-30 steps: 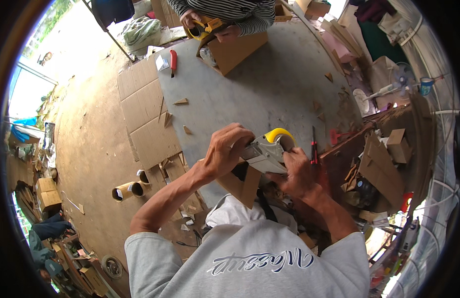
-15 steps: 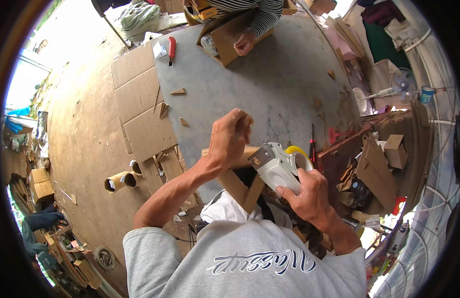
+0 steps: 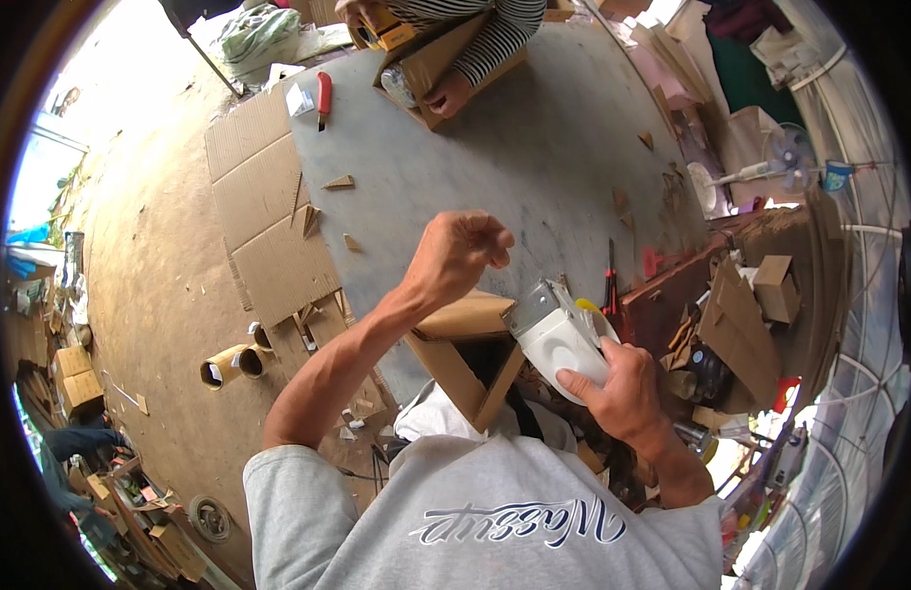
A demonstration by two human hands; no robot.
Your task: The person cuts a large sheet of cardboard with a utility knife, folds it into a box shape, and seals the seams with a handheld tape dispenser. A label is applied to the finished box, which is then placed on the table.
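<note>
In my right hand point(image 3: 627, 393) is a light grey tape dispenser point(image 3: 558, 349), its metal head against the right end of a brown cardboard piece. That folded cardboard piece point(image 3: 465, 320) has a three-sided shape with a dark opening, and it stands at the near edge of the table by my body. My left hand point(image 3: 463, 254) hovers above its far side, fingers curled together; whether something thin is pinched in them is hidden. A bit of yellow shows at the dispenser's far side.
Across the grey table point(image 3: 416, 177), a person in striped sleeves reaches into an open cardboard box point(image 3: 431, 74). A red-handled knife point(image 3: 323, 98) and cardboard scraps lie about. Black-and-red pliers-like tools point(image 3: 611, 280) lie at right. Flattened cardboard point(image 3: 264, 206) hangs by the left edge.
The dispenser has turned and shifted slightly right and down. My left hand has moved a little to the right. The other person's hand has gone lower toward their box.
</note>
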